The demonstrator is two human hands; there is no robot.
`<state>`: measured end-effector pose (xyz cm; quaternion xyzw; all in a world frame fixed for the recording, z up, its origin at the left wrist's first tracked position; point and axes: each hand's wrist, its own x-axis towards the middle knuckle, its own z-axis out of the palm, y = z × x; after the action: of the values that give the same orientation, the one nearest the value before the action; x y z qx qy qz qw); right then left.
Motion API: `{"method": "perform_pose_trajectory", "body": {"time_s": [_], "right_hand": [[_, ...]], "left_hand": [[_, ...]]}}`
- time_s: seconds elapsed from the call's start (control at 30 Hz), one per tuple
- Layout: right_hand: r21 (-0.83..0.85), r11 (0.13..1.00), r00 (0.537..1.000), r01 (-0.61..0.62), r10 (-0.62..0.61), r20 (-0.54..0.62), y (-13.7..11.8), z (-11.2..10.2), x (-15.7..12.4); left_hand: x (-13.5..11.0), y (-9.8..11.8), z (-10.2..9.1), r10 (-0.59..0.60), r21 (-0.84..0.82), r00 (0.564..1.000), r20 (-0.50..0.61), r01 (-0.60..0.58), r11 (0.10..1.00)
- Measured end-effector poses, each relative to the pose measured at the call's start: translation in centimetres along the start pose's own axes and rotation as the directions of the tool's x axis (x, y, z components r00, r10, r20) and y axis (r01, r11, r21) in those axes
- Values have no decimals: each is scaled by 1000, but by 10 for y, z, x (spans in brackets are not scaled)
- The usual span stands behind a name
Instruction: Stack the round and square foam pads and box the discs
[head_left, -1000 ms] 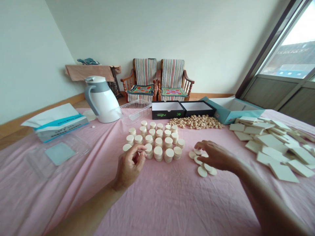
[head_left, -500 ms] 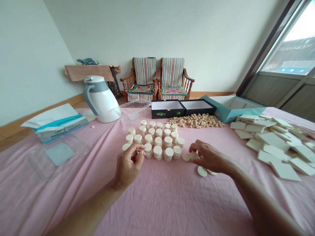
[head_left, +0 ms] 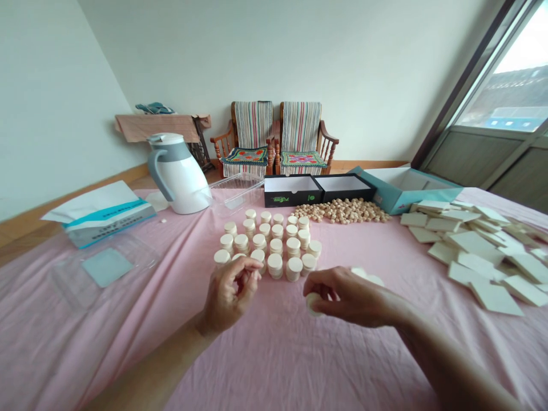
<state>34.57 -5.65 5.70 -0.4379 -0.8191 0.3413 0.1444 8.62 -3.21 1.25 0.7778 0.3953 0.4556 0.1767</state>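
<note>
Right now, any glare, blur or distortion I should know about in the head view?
Head view: sky through the window blown out; head view: white jug leaning outward, likely wide-angle stretch; head view: discs just beyond the right hand look smeared.

Just ahead of the left grip [head_left: 229, 297], the stacked discs [head_left: 275, 262] are plain cream; the disc [head_left: 313, 305] at the right grip [head_left: 349, 294] looks cream too, though partly hidden. Beneath both, the cloth [head_left: 265, 365] is plain pink. Left of them, the jug [head_left: 184, 182] is white and grey; far beyond, chair covers [head_left: 254, 125] show red stripes among paler ones.
</note>
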Motion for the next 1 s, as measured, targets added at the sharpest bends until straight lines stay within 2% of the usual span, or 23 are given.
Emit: {"method": "perform_pose_trajectory", "body": {"time_s": [0.07, 0.13, 0.23, 0.33, 0.43, 0.57, 0.63, 0.8, 1.0], "right_hand": [[14, 1000, 1000, 10, -9, -27, 3, 5, 5], [-31, 999, 988, -29, 24, -154, 16, 6, 9], [-160, 974, 904, -158, 77, -421, 46, 0, 13], [-193, 956, 844, -219, 86, -529, 72, -4, 14], [-195, 955, 834, -224, 84, -546, 84, -5, 13], [-262, 942, 870, -210, 58, -490, 86, -2, 11], [-277, 943, 873, -183, 26, -486, 83, 1, 11], [-212, 974, 829, -77, -56, -557, 62, 10, 15], [-224, 969, 896, -99, -11, -443, 34, 15, 19]], "left_hand": [[0, 3, 0, 57, 9, 998, 38, -57, 998], [-1, 6, 0, 114, 22, 992, 58, -116, 993], [-2, 11, 1, 212, 30, 973, 88, -215, 976], [-5, 19, 5, 275, 16, 943, 185, -283, 959], [-8, 26, 10, 288, -4, 896, 339, -305, 952], [-13, 30, 17, 258, 30, 828, 498, -314, 949], [-15, 30, 20, 220, 60, 805, 550, -301, 952], [-16, 26, 27, 141, 112, 810, 570, -246, 963], [-14, 27, 28, 150, 92, 822, 550, -237, 967]]}}
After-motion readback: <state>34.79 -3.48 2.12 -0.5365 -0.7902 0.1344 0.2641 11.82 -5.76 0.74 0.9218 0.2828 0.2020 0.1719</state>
